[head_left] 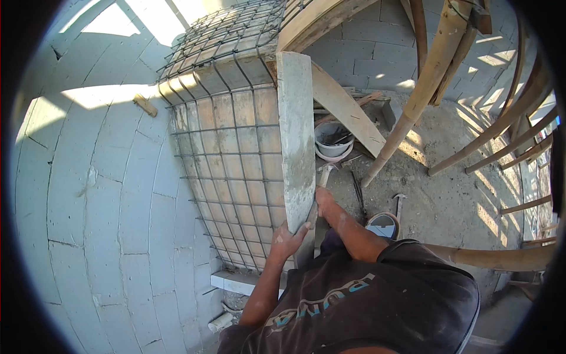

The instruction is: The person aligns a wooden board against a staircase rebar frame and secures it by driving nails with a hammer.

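Observation:
A long, cement-stained wooden board [298,130] stands on edge along the right side of a rebar grid [227,153], which covers stepped formwork. My left hand [289,239] grips the board's lower end, with the thumb on its near face. My right hand [322,199] is closed at the board's right edge, slightly higher up; its fingers are partly hidden. Just beyond the right hand is a pale, hammer-like shape [325,170]; I cannot tell whether the hand touches it.
Grey block wall [118,194] rises on the left. Bamboo props [413,112] slant across the right side. On the dusty floor are a white bucket [333,141] with things in it, a second bucket [383,225] and a hammer-like tool [400,203]. A plank [348,109] leans behind the board.

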`<state>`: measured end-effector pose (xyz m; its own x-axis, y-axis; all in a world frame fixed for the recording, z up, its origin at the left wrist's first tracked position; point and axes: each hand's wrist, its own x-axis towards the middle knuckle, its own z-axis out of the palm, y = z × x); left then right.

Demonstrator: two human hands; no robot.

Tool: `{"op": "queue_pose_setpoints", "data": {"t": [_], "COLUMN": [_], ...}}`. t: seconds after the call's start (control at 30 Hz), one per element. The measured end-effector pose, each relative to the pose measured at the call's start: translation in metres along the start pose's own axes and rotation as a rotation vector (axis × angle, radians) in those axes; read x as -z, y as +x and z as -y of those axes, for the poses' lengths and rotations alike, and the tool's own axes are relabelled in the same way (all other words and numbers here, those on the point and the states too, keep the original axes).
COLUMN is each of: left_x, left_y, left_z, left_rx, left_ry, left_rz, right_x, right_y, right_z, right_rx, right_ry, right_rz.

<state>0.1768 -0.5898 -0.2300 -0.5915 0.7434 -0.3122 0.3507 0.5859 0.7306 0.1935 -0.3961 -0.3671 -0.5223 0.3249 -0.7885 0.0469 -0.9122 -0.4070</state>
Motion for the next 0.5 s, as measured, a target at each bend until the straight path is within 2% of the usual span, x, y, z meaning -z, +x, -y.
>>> {"op": "queue_pose_setpoints", "data": {"t": [0.07,0.1,0.2,0.27,0.37,0.47,0.5], "left_x": [-0.008,-0.01,-0.024,-0.037,-0.037,-0.042,-0.043], "left_y": [0.025,0.038,0.071,0.095,0.131,0.16,0.17], "left_z": [0.008,0.012,0.034,0.053,0.062,0.081,0.088], "left_rx": [-0.002,0.034,0.109,0.097,0.263,0.244,0.241], "left_ry": [0.025,0.058,0.143,0.183,0.278,0.426,0.365], "left_rz": [-0.131,-0.121,-0.125,-0.163,-0.121,-0.183,-0.174], "right_x": [-0.004,-0.005,0.007,0.021,0.044,0.09,0.107], "right_y": [0.018,0.027,0.077,0.09,0.084,0.092,0.098], "right_z": [0.002,0.003,0.003,0.015,0.035,0.041,0.04], "right_rx": [0.021,0.027,0.017,-0.019,-0.043,-0.057,-0.063], "right_ry": [0.061,0.097,-0.014,0.063,0.077,0.016,-0.005], "right_rz": [0.006,0.006,-0.312,-0.332,-0.367,-0.399,-0.406]}}
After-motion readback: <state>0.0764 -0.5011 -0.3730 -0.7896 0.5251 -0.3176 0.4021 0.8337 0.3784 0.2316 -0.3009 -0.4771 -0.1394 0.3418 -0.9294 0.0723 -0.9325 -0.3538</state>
